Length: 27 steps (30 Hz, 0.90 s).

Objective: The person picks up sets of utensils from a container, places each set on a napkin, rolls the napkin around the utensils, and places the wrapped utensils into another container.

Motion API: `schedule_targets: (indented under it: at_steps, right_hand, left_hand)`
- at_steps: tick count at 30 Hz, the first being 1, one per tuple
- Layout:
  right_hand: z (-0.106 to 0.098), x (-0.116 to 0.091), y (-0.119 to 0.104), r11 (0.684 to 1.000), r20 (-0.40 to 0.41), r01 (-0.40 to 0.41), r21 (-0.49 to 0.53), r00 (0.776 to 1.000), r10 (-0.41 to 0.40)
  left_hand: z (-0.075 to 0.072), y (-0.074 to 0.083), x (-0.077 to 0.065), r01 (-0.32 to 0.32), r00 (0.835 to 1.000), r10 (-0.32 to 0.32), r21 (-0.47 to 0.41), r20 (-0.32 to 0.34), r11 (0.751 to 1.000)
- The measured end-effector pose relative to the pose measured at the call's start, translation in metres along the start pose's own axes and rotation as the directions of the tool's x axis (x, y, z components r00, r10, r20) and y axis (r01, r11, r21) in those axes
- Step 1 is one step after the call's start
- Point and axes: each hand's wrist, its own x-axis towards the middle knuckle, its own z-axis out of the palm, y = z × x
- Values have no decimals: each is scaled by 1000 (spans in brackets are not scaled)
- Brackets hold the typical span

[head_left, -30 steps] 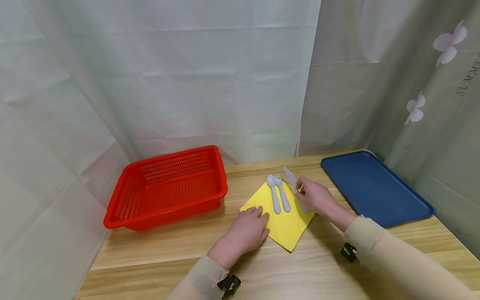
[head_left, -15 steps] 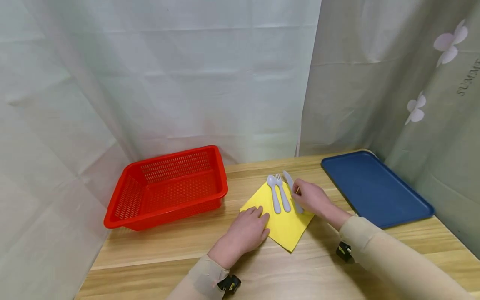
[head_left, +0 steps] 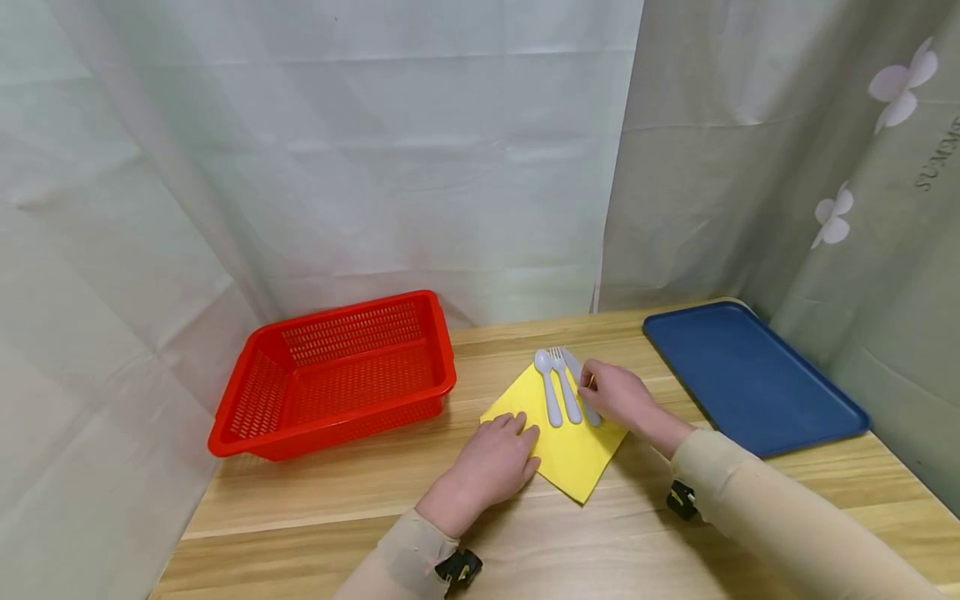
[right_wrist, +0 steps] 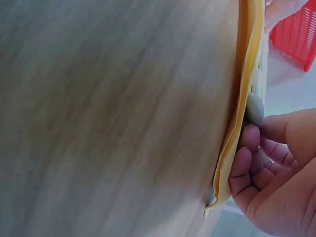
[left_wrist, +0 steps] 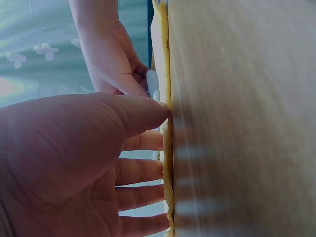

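A folded yellow napkin (head_left: 573,458) lies on the wooden table, one corner towards me. On it a light grey spoon (head_left: 551,392) and a matching fork (head_left: 567,390) lie side by side. To the right of the fork is a knife (head_left: 572,365), its middle covered by my right hand (head_left: 618,393), which pinches it between thumb and fingers. The rounded end of the knife (right_wrist: 255,108) shows by the thumb in the right wrist view. My left hand (head_left: 495,458) rests on the napkin's left edge, fingers outstretched; its thumb (left_wrist: 143,114) touches the edge in the left wrist view.
A red perforated basket (head_left: 330,425) stands at the back left. At the back right a blue tray (head_left: 750,375) lies flat on the table (head_left: 300,533). Curtains (head_left: 420,167) hang behind and on both sides.
My right hand has slid the knife left and slightly towards me, from the napkin's right part to close beside the fork. My left hand has stayed in place.
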Motion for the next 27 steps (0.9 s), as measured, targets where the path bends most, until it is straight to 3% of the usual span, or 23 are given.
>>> schedule_targets:
  at_steps: [27]
  right_hand:
    - [6, 5, 3, 999, -9, 16, -44, 1000, -16]
  left_hand:
    - [1, -1, 1, -8, 1000, 8, 2, 4, 1000]
